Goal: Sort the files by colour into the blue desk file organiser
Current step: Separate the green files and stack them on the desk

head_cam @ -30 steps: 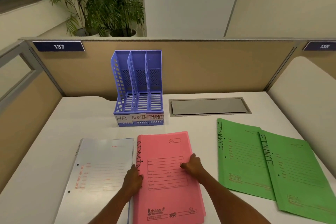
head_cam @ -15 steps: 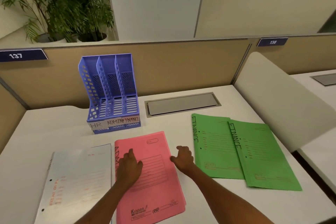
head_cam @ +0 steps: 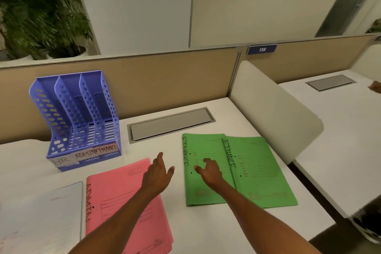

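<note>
**Gathering the green FINANCE files**
It seems best to slide the left green file (head_cam: 206, 146) onto the right green file (head_cam: 263, 171), then stand both in the FINANCE slot (head_cam: 107, 128) of the blue desk file organiser (head_cam: 82, 119) at 10 o'clock. The right hand (head_cam: 208, 171) hovers over the left one at 2 o'clock, fingers loosely curled and holding nothing; the left hand (head_cam: 158, 173) is open above the surface (head_cam: 195, 233).

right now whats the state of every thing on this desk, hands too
blue organiser, upright, all three slots empty
pink file, closed, flat on the desk
left green file, closed, flat, under the right hand
right green file, closed, flat, its edge over the left one
white file, closed, flat, beside the pink one
left hand, open, holds nothing
right hand, fingers loosely curled, holds nothing
cable hatch, shut
</note>
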Tool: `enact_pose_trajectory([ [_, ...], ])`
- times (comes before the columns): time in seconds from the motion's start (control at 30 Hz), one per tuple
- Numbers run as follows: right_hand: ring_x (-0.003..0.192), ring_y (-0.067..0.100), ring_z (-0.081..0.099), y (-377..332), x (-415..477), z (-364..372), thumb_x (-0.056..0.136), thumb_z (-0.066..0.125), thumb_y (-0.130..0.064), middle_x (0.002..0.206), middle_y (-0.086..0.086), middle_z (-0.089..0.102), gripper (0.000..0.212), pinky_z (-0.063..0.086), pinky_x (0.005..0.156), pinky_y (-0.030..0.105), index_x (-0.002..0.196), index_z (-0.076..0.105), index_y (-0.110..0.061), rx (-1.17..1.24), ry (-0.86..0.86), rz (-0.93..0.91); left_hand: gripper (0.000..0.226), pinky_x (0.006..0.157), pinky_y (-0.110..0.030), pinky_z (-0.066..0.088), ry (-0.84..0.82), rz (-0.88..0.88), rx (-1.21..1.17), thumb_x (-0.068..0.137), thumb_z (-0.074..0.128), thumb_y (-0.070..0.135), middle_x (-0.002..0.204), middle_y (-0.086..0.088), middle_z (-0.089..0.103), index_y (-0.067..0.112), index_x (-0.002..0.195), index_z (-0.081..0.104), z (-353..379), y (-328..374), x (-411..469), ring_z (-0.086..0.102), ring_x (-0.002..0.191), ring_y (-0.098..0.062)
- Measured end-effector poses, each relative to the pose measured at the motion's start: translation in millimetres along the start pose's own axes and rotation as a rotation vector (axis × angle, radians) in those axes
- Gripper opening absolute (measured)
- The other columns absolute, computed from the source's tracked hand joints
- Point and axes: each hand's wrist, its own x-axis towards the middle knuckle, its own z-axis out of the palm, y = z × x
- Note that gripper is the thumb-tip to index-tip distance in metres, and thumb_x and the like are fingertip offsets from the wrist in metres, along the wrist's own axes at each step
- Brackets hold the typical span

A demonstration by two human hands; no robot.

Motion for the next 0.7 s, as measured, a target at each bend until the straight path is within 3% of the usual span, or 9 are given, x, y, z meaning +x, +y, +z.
enact_pose_trajectory([
  [0.33,0.135,0.033,0.04,83,43,-102,0.095,0.051,-0.051,0.147,0.016,0.04,0.065,0.03,0.113,0.048,0.143,0.041,-0.008,-0.002,0.036,0.042,0.07,0.095,-0.049,0.047,-0.058,0.057,0.057,0.094,0.041,0.051,0.145,-0.014,0.041,0.012,0.146,0.015,59,120,38,0.051,0.122,-0.032],
  [0.7,0.134,0.032,0.042,174,93,-173,0.093,0.049,-0.056,0.145,0.014,0.046,0.067,0.031,0.112,0.05,0.14,0.044,-0.009,-0.025,0.049,0.131,0.07,0.091,-0.049,0.048,-0.118,0.068,0.145,0.092,0.036,0.057,0.141,-0.013,0.047,0.016,0.146,0.017,138,198,71,0.056,0.115,-0.032],
])
